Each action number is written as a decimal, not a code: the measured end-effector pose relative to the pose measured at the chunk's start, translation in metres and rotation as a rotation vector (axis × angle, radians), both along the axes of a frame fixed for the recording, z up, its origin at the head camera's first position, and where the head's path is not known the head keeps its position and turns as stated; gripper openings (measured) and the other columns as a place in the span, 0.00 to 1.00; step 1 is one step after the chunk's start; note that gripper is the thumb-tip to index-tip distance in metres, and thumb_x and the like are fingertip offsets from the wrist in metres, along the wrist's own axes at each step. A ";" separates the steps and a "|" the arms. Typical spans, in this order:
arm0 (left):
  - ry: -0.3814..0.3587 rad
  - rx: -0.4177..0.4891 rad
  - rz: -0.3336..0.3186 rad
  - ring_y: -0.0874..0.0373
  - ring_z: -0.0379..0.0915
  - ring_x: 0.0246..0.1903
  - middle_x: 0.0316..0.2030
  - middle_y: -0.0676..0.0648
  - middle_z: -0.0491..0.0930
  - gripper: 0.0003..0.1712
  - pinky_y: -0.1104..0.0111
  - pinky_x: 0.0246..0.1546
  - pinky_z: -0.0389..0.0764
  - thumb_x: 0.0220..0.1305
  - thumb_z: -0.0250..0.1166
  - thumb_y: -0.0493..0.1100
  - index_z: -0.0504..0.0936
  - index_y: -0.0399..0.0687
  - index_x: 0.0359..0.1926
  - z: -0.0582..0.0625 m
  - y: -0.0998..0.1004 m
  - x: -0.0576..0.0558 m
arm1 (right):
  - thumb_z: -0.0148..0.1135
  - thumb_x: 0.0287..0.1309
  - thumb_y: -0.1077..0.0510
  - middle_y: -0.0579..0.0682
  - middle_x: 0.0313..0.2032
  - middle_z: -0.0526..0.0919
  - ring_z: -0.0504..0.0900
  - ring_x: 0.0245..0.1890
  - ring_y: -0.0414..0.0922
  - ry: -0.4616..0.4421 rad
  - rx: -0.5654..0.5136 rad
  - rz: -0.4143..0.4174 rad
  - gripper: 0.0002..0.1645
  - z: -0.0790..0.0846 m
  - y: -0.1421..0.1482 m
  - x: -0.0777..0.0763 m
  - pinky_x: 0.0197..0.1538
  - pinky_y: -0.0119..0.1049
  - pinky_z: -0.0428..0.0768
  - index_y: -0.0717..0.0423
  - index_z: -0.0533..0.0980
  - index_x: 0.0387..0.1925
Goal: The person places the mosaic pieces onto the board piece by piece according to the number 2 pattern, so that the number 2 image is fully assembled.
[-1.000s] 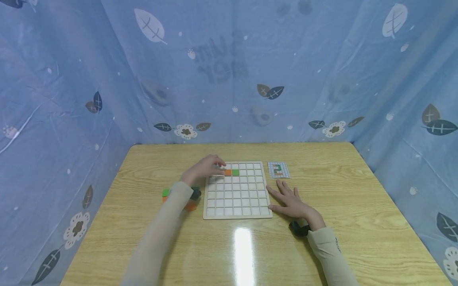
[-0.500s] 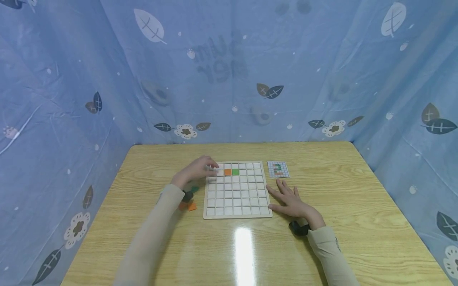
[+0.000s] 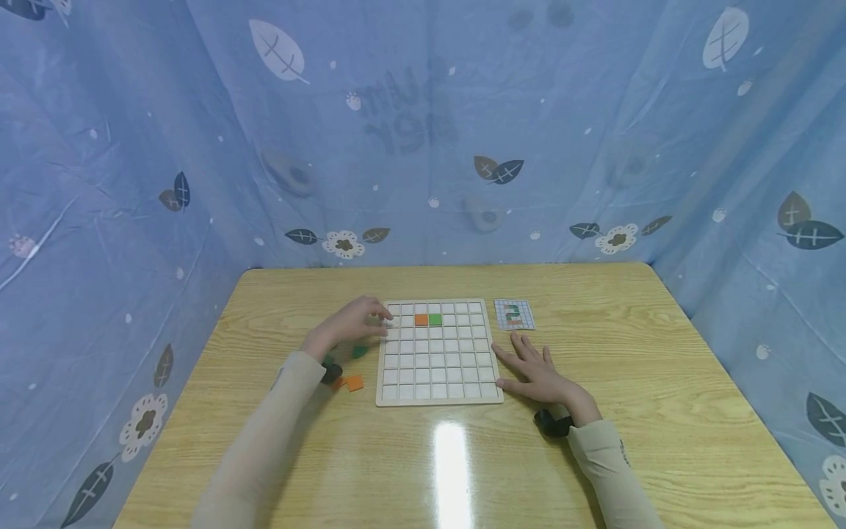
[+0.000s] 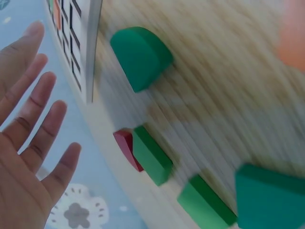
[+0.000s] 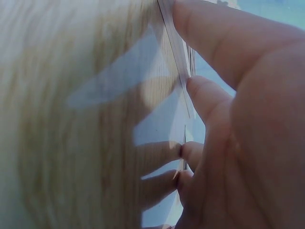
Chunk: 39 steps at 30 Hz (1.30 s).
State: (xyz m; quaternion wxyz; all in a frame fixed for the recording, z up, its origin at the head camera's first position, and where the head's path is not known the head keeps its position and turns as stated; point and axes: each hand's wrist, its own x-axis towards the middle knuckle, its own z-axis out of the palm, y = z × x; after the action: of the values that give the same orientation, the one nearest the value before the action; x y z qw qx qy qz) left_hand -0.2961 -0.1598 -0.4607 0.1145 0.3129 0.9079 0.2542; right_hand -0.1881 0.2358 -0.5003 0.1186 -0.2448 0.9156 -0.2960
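Board (image 3: 439, 354) between two loosely spread hands

White grid board lies at the centre of the head view, with an orange tile (image 3: 421, 319) and a green tile (image 3: 435, 319) side by side in its second row from the top. Left hand (image 3: 350, 322), left of centre, is at the board's upper left edge; its fingers are apart and relaxed, though whether they touch the board I cannot tell. Right hand (image 3: 538, 375) lies spread on the table (image 3: 694, 397), right of centre, fingertips at the board's right edge. Just beyond it, a small patterned card (image 3: 513, 314) lies near the board's upper right corner. An orange square (image 3: 355, 383) sits left of the board's lower part. In the left wrist view, a dark green rounded block (image 4: 141, 58) lies at upper centre; a red piece (image 4: 128, 149) stands just beside a green block (image 4: 151, 155) lower down.
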 end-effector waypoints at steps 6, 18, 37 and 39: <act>0.021 -0.003 0.012 0.53 0.70 0.42 0.45 0.48 0.76 0.18 0.60 0.45 0.73 0.59 0.65 0.45 0.80 0.46 0.50 0.001 -0.009 0.006 | 0.55 0.61 0.44 0.66 0.70 0.37 0.31 0.69 0.65 -0.006 -0.012 -0.004 0.41 -0.001 0.000 0.000 0.60 0.69 0.26 0.50 0.52 0.71; 0.062 -0.044 0.017 0.51 0.70 0.42 0.43 0.46 0.77 0.19 0.60 0.44 0.72 0.59 0.65 0.46 0.80 0.43 0.50 0.004 -0.027 0.016 | 0.55 0.61 0.45 0.66 0.70 0.38 0.33 0.69 0.66 0.013 -0.007 -0.006 0.40 -0.002 -0.001 0.001 0.59 0.70 0.27 0.50 0.53 0.70; 0.089 -0.078 0.017 0.51 0.70 0.42 0.41 0.47 0.77 0.20 0.59 0.45 0.71 0.55 0.68 0.47 0.81 0.45 0.49 -0.001 -0.048 0.030 | 0.55 0.61 0.44 0.65 0.71 0.38 0.32 0.69 0.65 0.014 -0.007 -0.010 0.40 -0.004 0.000 0.000 0.60 0.69 0.27 0.49 0.53 0.70; 0.086 -0.076 0.023 0.52 0.70 0.42 0.40 0.48 0.77 0.20 0.59 0.44 0.71 0.54 0.68 0.47 0.81 0.46 0.48 -0.002 -0.050 0.031 | 0.54 0.61 0.44 0.65 0.70 0.38 0.32 0.69 0.65 0.014 -0.009 -0.009 0.40 -0.004 0.000 0.000 0.60 0.69 0.27 0.49 0.53 0.70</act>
State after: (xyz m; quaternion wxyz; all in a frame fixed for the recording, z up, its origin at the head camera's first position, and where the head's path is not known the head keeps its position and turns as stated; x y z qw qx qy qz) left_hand -0.2650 -0.2095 -0.4626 0.0842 0.3086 0.9245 0.2073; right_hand -0.1877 0.2359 -0.5041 0.1099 -0.2434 0.9162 -0.2989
